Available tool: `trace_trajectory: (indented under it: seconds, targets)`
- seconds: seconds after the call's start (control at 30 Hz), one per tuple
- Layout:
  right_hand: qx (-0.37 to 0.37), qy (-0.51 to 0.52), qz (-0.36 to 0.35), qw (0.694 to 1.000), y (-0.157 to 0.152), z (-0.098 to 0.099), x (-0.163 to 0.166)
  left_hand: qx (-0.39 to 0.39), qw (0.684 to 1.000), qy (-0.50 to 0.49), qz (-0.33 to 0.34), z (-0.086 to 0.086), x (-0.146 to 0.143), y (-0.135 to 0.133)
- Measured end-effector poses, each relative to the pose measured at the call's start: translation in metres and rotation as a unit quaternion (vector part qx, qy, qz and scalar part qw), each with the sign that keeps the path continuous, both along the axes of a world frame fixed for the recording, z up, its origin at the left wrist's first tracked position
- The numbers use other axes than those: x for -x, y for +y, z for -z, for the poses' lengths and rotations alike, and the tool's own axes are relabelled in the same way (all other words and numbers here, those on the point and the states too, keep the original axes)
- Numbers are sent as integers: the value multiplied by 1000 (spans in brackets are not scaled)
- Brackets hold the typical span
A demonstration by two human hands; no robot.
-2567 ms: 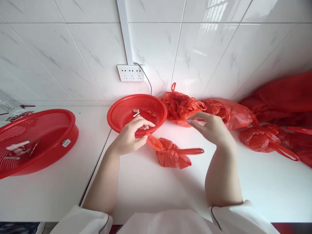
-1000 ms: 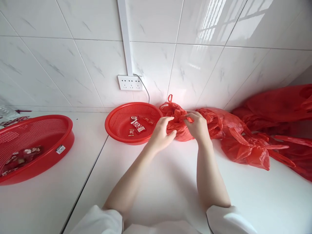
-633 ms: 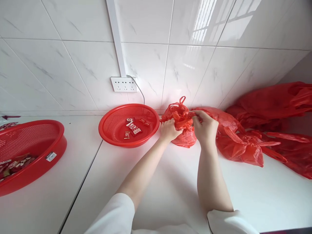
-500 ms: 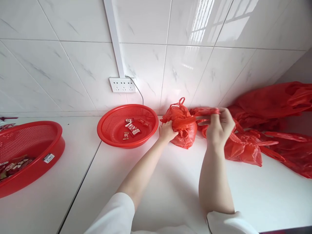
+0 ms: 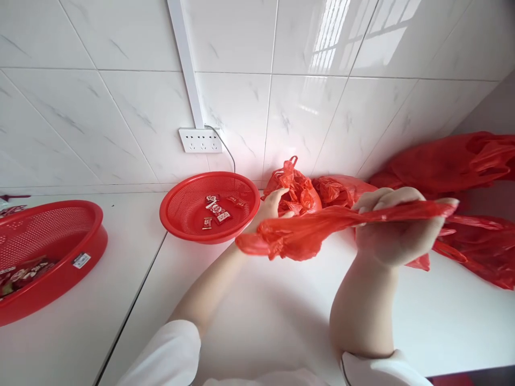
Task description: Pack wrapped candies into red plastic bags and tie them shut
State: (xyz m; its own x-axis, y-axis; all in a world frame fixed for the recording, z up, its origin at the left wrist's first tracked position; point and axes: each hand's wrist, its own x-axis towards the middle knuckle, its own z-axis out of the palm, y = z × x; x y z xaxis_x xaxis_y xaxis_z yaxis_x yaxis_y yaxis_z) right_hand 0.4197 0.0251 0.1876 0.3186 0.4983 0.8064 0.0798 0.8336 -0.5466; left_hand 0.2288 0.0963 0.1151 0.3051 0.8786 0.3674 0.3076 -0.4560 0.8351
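A limp red plastic bag [image 5: 298, 233] stretches sideways in front of me, pulled out long and thin. One end of it is gripped in my right hand [image 5: 402, 230], which is raised over the right part of the counter. Behind the bag's other end is my left hand [image 5: 265, 206], its fingers apart and partly covered by the bag. Close beyond the left fingers stands a filled, bunched-up red plastic bag [image 5: 300, 187] with a loop handle sticking up. To the left, a round red plastic basket [image 5: 173, 214] holds several small wrapped packets [image 5: 217, 210].
A larger red basket [image 5: 88, 236] with packets inside stands at far left on the white counter [image 5: 257, 321]. More red bags [image 5: 446, 161] are heaped at right. A socket strip [image 5: 200, 140] with a cable is on the tiled wall.
My right hand has moved right and nearer, drawing the limp bag away from the filled one. My left hand has loosened from the filled bag and shifted slightly left.
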Motion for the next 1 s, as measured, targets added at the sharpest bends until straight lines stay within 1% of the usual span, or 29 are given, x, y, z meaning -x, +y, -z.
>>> trace_trajectory:
  seconds: [0.07, 0.1, 0.13, 0.2, 0.27, 0.3, 0.37, 0.4, 0.47, 0.53, 0.6, 0.67, 0.7, 0.73, 0.77, 0.8, 0.87, 0.93, 1.0]
  targets:
    - [81, 10, -54, 995, 3, 2, 1, -10, 995, -73, 72, -18, 17, -13]
    - [119, 11, -84, 989, 4, 4, 2, -32, 990, -112, 75, -28, 27, -21]
    - [152, 9, -113, 982, 6, 6, 4, -49, 988, -131, 67, -38, 35, -30]
    - [204, -3, -165, 965, 10, 11, 11, -83, 985, -132, 70, -54, 49, -52]
    - [239, -19, -216, 947, 11, 15, 21, -107, 988, -73, 84, -61, 56, -75]
    - [250, -25, -238, 938, 12, 17, 27, -117, 989, -35, 81, -60, 56, -85]
    - [259, -34, -272, 926, 11, 20, 40, -109, 992, 31, 54, -50, 55, -102]
    - [261, -37, -286, 921, 11, 21, 46, -89, 994, 53, 37, -42, 55, -108]
    - [256, -31, -296, 920, 11, 22, 54, -22, 996, 89, 12, -25, 57, -116]
    - [248, -10, -277, 928, 12, 22, 54, 49, 990, 132, 10, -11, 66, -119]
    - [239, 17, -230, 943, 15, 21, 46, 113, 977, 175, 52, -3, 81, -119]
    - [244, 16, -171, 955, 18, 19, 34, 170, 962, 184, 111, -3, 99, -119]
    - [252, -2, -135, 958, 19, 18, 27, 195, 956, 179, 123, -5, 107, -120]
    - [263, -29, -97, 960, 20, 18, 21, 214, 954, 179, 114, -9, 114, -121]
    - [276, -66, -58, 957, 21, 18, 16, 224, 952, 191, 87, -13, 120, -122]
    - [287, -108, -21, 951, 22, 19, 13, 223, 949, 218, 48, -18, 125, -123]
    - [301, -208, 34, 930, 21, 21, 9, 192, 933, 303, -19, -25, 129, -127]
    - [299, -343, 41, 890, 14, 22, 8, 148, 905, 397, -46, -27, 130, -132]
    - [264, -474, 13, 840, -3, 17, 7, 128, 878, 460, -42, -24, 128, -135]
